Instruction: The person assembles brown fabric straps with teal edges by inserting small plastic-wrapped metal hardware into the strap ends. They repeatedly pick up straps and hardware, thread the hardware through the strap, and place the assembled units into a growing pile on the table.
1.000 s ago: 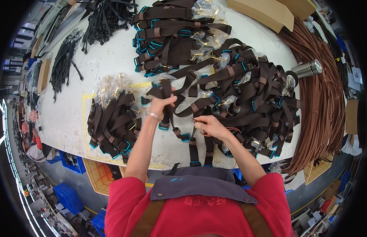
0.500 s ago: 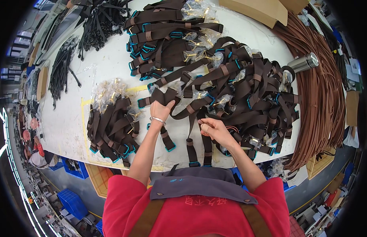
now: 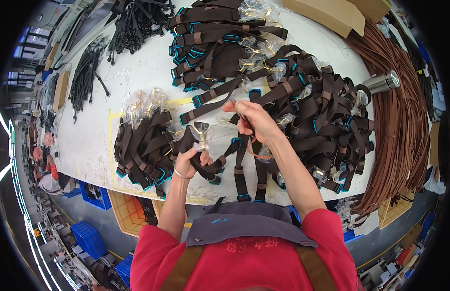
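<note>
My left hand (image 3: 192,162) grips a folded dark brown strap (image 3: 205,167) with blue-edged ends and a gold buckle in a clear plastic wrap (image 3: 201,132), just right of a stack of similar straps (image 3: 145,145). My right hand (image 3: 251,121) is raised above the table, fingers pinched on a small dark tool or strap end; an orange band hangs below its wrist. Which it holds I cannot tell clearly. A big heap of loose brown straps (image 3: 307,116) lies under and right of that hand.
A white table (image 3: 94,140) with yellow tape lines carries another strap pile (image 3: 220,43) at the back, black strap bundles (image 3: 89,72) far left, a steel flask (image 3: 382,82), cardboard (image 3: 331,14) and long brown cords (image 3: 404,131) on the right. Blue crates (image 3: 89,237) stand below.
My left hand pulled a strap out of the heap toward the left stack and the table's near edge. My right hand lifted up and forward over the heap.
</note>
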Demonstrator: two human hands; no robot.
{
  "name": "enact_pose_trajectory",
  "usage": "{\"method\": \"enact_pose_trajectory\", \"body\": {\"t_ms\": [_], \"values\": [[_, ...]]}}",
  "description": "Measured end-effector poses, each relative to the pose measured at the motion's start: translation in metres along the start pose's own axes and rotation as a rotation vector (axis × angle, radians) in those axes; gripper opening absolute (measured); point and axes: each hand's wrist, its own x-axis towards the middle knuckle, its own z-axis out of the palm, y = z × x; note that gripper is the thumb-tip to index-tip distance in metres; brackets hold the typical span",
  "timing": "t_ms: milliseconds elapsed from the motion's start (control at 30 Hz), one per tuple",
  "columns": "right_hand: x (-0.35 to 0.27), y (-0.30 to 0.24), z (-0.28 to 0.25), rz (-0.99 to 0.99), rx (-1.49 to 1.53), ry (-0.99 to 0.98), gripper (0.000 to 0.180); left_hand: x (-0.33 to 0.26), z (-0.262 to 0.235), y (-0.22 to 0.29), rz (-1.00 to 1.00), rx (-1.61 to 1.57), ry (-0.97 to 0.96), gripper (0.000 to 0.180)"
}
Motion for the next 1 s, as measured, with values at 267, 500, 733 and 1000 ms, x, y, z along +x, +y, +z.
{"method": "enact_pose_trajectory", "body": {"t_ms": [267, 500, 733, 1000], "values": [[0.005, 0.042, -0.006, 0.365, -0.284, -0.313, 0.032, -0.009, -0.007, 0.006, -0.093, -0.102, 0.029, 0.028], [-0.010, 0.051, 0.000, 0.334, -0.521, -0.353, 0.039, 0.004, -0.015, 0.002, -0.146, -0.271, 0.031, 0.028], [-0.036, 0.089, -0.030, 0.132, -0.785, -0.134, 0.034, 0.033, -0.007, 0.028, 0.023, 0.096, 0.147, 0.022], [-0.065, 0.068, -0.024, 0.279, -0.502, 0.014, 0.033, 0.193, -0.031, -0.040, 0.595, 1.966, 0.427, 0.027]]}}
